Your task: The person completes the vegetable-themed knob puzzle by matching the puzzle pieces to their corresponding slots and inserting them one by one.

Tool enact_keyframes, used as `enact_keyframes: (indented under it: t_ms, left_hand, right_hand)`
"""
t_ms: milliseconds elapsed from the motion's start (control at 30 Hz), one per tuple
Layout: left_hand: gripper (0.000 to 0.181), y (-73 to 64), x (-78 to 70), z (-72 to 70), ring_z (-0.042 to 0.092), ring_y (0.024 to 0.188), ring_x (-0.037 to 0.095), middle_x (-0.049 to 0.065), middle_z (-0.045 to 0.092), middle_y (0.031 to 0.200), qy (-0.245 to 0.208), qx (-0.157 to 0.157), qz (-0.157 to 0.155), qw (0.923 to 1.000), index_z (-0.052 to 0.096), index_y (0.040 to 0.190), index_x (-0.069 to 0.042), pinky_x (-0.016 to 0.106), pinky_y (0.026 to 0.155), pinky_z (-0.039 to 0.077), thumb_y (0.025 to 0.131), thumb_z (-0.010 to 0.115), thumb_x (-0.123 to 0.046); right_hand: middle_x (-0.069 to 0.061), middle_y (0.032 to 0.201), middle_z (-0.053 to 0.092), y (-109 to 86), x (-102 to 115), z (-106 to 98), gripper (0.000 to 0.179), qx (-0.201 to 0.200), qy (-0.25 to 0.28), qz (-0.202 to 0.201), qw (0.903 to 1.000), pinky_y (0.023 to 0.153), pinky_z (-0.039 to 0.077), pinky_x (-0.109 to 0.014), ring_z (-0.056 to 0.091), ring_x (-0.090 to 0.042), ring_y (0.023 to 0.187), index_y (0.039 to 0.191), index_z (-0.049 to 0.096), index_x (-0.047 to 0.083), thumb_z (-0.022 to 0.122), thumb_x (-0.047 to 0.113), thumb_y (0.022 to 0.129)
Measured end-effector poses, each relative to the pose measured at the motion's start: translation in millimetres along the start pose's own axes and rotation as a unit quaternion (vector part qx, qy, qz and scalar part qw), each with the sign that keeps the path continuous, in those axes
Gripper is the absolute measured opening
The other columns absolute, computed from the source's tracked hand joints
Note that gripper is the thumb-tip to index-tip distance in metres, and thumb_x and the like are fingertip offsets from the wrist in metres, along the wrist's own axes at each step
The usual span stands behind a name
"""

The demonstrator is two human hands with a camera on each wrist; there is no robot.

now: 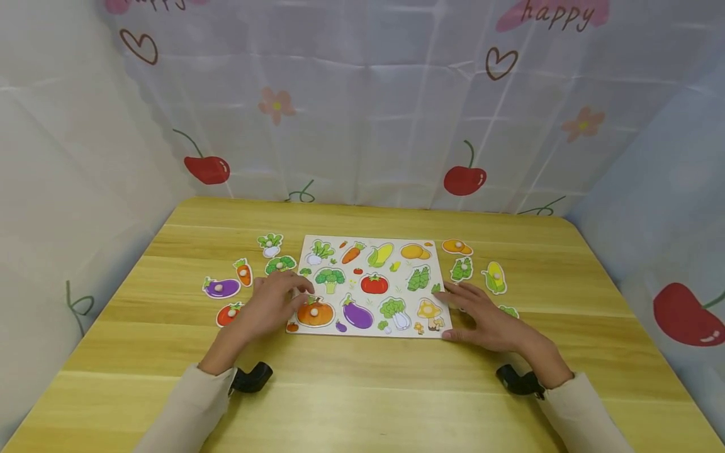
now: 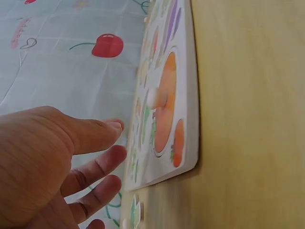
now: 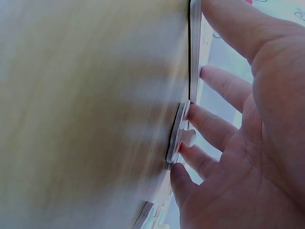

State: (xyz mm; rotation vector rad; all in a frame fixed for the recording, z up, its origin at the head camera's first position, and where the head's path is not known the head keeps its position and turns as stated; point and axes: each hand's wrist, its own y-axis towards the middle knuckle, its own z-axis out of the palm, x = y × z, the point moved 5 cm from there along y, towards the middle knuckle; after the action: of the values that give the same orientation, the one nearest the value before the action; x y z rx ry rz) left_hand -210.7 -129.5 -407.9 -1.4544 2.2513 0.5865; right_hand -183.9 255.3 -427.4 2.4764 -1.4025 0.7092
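Note:
A white puzzle board (image 1: 368, 332) printed with vegetables lies between both hands. In its lower left corner sits a pumpkin piece (image 1: 323, 316) with a round knob. My left hand (image 1: 270, 308) hovers at the board's left edge beside this pumpkin, fingers loosely bent and holding nothing. The left wrist view has its thumb (image 2: 97, 136) apart from the fingertips. At the right edge rests my right hand (image 1: 481, 319), thumb at the lower corner and fingers spread. Below those fingers, in the right wrist view, lies a knobbed piece (image 3: 177, 136), mostly hidden from the head view.
Left of the board lie loose knobbed pieces: turnip (image 1: 272, 250), broccoli (image 1: 287, 262), carrot (image 1: 243, 275), eggplant (image 1: 231, 288) and tomato (image 1: 225, 316). To the right are potato (image 1: 451, 244), asparagus (image 1: 462, 274), corn (image 1: 495, 286) and a partly covered green piece (image 1: 510, 311). A printed curtain (image 1: 362, 138) hangs behind.

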Motion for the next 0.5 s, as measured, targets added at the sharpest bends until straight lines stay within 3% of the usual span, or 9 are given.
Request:
enact_keyframes:
  t_ms: [500]
  left_hand:
    - [0.016,22.1,21.1,-18.2,0.059,0.105,0.034,0.009,0.072,0.106,-0.013,-0.052,-0.036,0.9979,0.073,0.109,-0.01,0.058,0.09,0.031,0.094,0.068,-0.011]
  right_hand:
    - [-0.02,0.162,0.028,-0.2,1,-1,0.075,0.003,0.001,-0.002,1.0,0.112,0.024,-0.071,0.018,-0.047,0.148,0.15,0.046,0.014,0.074,0.045,0.089]
